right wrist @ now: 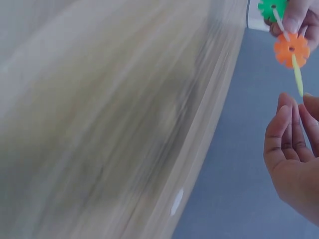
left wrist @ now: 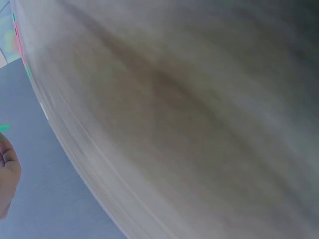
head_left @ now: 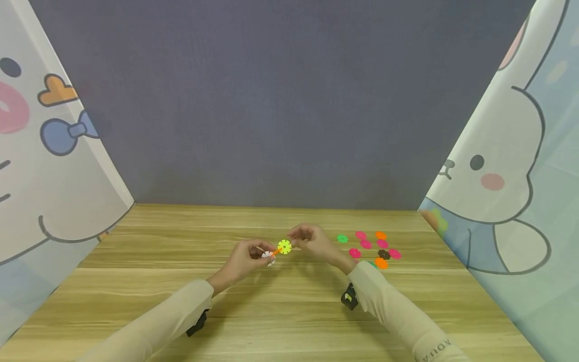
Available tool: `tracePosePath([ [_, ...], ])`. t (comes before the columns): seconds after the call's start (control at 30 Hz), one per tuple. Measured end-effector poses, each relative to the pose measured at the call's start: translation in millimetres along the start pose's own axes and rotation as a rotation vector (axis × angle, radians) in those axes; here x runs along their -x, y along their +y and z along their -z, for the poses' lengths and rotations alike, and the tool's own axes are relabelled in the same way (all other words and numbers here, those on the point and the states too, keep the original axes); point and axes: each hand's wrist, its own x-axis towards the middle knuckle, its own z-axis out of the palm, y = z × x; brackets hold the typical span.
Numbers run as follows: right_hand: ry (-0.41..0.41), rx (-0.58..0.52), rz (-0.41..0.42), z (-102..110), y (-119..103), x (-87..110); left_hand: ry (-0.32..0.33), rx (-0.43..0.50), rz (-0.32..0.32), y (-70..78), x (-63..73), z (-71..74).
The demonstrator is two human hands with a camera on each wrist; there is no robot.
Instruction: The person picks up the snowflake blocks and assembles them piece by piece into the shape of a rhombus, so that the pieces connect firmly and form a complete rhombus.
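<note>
A short chain of notched plastic discs hangs between the hands. My left hand (head_left: 246, 259) pinches it near the white disc (head_left: 268, 258); a green disc (right wrist: 271, 9) beside those fingers shows in the right wrist view. From there an orange disc (right wrist: 292, 50) leads to a yellow disc (head_left: 284, 247) at the chain's right end. My right hand (head_left: 316, 245) has its thumb and fingertips at the yellow disc's outer edge, seeming to pinch it. The left wrist view catches only part of the left hand (left wrist: 7, 174), with a sliver of green disc (left wrist: 4, 127) above.
Loose discs lie on the wooden table (head_left: 280, 322) right of the right hand: several pink discs (head_left: 360, 235), orange discs (head_left: 381, 235), a green disc (head_left: 342, 238) and a dark brown disc (head_left: 384, 254). A grey panel (head_left: 280, 100) stands behind, with printed rabbit cloths at both sides.
</note>
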Motion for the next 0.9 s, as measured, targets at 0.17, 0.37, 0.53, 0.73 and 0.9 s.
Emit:
tracePosePath([
  [0.17, 0.076, 0.155, 0.041, 14, 11, -4.9, 0.024, 0.003, 0.031, 0.7, 0.3, 0.0],
  [0.37, 0.124, 0.3, -0.077, 30, 29, -14.0, 0.037, 0.009, 0.017, 1.1, 1.0, 0.9],
  [0.53, 0.124, 0.38, -0.104, 42, 41, -23.4, 0.053, -0.007, 0.036, 1.5, 1.6, 2.3],
  [0.73, 0.104, 0.451, -0.113, 49, 52, -32.7, 0.071, -0.044, 0.054, 1.5, 1.7, 3.2],
  [0.9, 0.092, 0.5, -0.147, 49, 60, -37.5, 0.072, -0.039, 0.062, 0.9, 1.7, 4.4],
])
